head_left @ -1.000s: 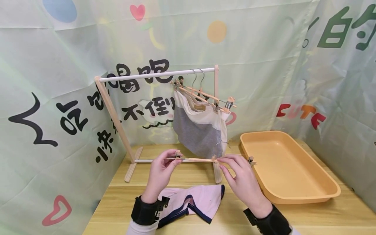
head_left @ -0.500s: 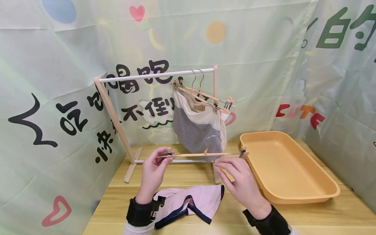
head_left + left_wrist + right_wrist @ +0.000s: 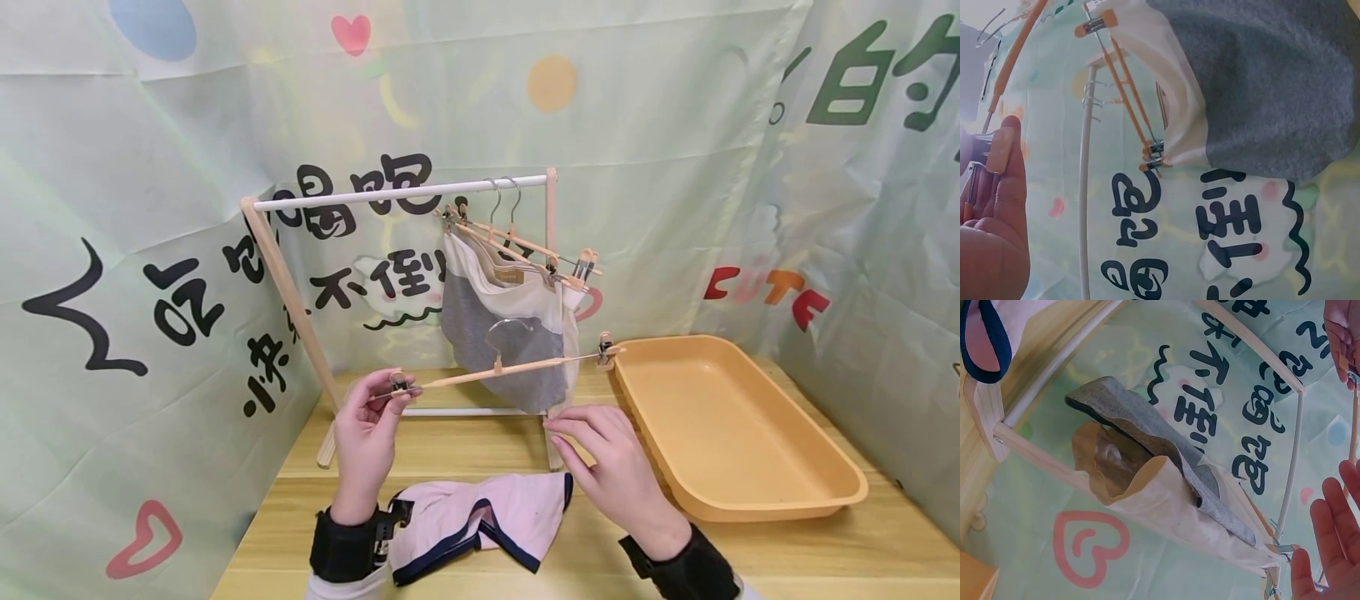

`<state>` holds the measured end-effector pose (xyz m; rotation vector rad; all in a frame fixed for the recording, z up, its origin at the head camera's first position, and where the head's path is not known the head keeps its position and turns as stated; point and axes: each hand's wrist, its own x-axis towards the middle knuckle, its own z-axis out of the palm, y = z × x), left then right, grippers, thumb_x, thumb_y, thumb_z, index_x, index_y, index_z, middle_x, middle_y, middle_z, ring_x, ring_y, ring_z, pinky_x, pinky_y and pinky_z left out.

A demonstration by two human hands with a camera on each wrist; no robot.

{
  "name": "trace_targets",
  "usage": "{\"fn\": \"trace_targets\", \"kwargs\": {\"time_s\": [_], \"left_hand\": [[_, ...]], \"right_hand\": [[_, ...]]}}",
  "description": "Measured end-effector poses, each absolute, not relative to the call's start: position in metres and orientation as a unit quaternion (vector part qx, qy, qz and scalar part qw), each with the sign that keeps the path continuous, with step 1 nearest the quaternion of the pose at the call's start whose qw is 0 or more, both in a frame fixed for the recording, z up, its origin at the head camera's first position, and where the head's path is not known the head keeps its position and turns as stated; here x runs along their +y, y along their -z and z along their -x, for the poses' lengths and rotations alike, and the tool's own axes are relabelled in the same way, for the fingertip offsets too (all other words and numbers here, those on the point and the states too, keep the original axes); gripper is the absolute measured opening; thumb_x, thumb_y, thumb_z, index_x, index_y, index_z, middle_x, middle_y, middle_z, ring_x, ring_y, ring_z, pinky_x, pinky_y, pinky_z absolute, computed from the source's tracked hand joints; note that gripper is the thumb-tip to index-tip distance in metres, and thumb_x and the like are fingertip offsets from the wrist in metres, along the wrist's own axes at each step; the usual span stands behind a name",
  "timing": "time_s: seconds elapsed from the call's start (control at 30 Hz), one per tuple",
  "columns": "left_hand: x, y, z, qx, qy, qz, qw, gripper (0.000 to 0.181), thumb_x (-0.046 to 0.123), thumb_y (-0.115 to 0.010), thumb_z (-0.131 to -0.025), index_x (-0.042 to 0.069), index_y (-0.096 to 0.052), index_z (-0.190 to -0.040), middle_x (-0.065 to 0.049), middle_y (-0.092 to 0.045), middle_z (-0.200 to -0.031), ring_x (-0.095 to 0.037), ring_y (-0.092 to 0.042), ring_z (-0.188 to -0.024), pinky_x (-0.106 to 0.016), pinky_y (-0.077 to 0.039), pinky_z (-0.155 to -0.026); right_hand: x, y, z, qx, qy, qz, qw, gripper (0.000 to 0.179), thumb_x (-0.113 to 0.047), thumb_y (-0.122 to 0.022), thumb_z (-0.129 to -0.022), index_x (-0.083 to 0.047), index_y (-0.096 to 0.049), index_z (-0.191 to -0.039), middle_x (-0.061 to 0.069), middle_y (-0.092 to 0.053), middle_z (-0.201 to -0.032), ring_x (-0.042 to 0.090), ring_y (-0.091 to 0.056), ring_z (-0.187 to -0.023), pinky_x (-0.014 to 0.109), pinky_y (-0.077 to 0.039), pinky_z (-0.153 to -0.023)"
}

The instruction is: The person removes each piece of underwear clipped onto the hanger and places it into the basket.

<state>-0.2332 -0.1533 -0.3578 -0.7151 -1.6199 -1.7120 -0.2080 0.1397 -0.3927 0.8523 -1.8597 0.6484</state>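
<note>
On my feed, the hanger [image 3: 487, 374] in the left hand [image 3: 366, 433] looks like smooth plastic with shiny metal clips. Past the hands, that grey-and-cream bag-like piece [image 3: 480, 308] is matt cloth, the rack [image 3: 293, 307] pale wood. Soft pink cloth [image 3: 442, 517] between the wrists; right of the right hand [image 3: 607, 458], a smooth, faintly glossy plastic tray [image 3: 742, 425].

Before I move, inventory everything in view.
Wooden clothes rack: one, beige and white, centre.
Slim metal-hooked clip hangers: three, peach, two on rack, one held.
Soft hanging cloth: count unclear, grey and cream, on rack.
Wood-grain table: one, yellowish, underneath.
Rumpled cloth garment: one, pink and navy, on table.
Shallow rectangular tray: one, orange, right.
Printed fabric backdrop: count unclear, pale green, behind.
Broad wristbands: two, black, lower edge.
Sleeves: two, pale, beside wristbands.
Left grip: one, holding hanger's end.
Right grip: one, left of tray.
</note>
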Motion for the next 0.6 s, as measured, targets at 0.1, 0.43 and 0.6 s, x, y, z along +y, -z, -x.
{"fn": "trace_targets", "kwargs": {"time_s": [0.1,0.43,0.6], "left_hand": [[-0.157,0.355,0.232,-0.614,0.659,0.262,0.347,0.028,-0.009,-0.061,-0.084,-0.012,-0.057,-0.112,0.002,-0.071,-0.1,-0.023,-0.068,-0.084,-0.029,-0.058,-0.077],[-0.169,0.349,0.228,-0.567,0.695,0.218,0.385,0.029,-0.008,-0.059,-0.085,-0.02,-0.052,-0.112,0.0,-0.072,-0.097,-0.021,-0.068,-0.083,-0.025,-0.057,-0.077],[-0.174,0.346,0.228,-0.535,0.71,0.206,0.408,0.029,-0.008,-0.059,-0.086,-0.018,-0.053,-0.112,-0.003,-0.072,-0.096,-0.022,-0.068,-0.084,-0.025,-0.057,-0.078]], "right_hand": [[0.139,0.393,0.208,-0.761,-0.266,-0.349,0.477,0.017,-0.015,-0.067,-0.086,-0.012,-0.071,-0.102,0.004,-0.068,-0.097,0.023,-0.058,-0.09,0.038,-0.04,-0.083],[0.138,0.394,0.21,-0.758,-0.266,-0.356,0.478,0.016,-0.013,-0.067,-0.085,-0.011,-0.072,-0.101,0.004,-0.067,-0.096,0.023,-0.058,-0.09,0.038,-0.04,-0.083],[0.137,0.394,0.21,-0.754,-0.264,-0.36,0.481,0.015,-0.012,-0.067,-0.085,-0.01,-0.072,-0.099,0.004,-0.068,-0.095,0.023,-0.059,-0.09,0.039,-0.041,-0.082]]}}
